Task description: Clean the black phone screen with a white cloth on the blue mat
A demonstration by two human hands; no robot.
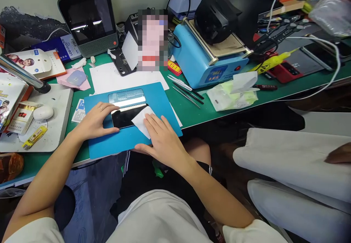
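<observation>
A phone (pixel 123 118) with a dark screen lies on a blue mat (pixel 109 146) at the table's front edge. My left hand (pixel 95 120) rests at the phone's left end, thumb and fingers spread apart around its corners. Under the fingers of my right hand (pixel 163 137) a white wipe (pixel 142 120) is pressed flat over the right end of the screen. Just behind the phone lies a clear screen protector (pixel 127 97) or glass piece; I cannot tell which.
A blue machine (pixel 196 60) carries a black helmet-like object (pixel 223 12). Tweezers (pixel 186 96) and pens lie right of the mat, beside a tissue pack (pixel 231 93). A smart display (pixel 89 20) stands behind. At right sits another person in light trousers (pixel 296 151).
</observation>
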